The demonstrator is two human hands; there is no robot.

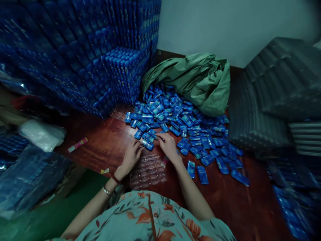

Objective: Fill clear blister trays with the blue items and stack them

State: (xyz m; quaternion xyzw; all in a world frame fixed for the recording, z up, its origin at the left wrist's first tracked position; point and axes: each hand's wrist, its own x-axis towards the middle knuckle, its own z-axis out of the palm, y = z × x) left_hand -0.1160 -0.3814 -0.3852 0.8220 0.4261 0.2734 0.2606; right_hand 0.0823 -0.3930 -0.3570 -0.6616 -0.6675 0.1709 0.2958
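Observation:
Many small blue packets (175, 112) lie heaped on the reddish-brown table (100, 142). At the near left edge of the heap, my left hand (132, 154) has its fingers curled beside a blue packet (147, 144); whether it grips anything is unclear. My right hand (167, 144) is just right of that packet, thumb and fingertips pinched together at the packets, and what they hold is too small to make out. Below and between my hands, a clear moulded plastic tray (148, 172) with rows of hollows lies flat near my body.
Tall stacks of filled blue trays (122, 72) rise at the left and back. A green sack (205, 80) slumps behind the heap. Stacked grey trays (260, 97) stand at the right. A pink strip (78, 145) and a white plastic bag (41, 134) are at the left.

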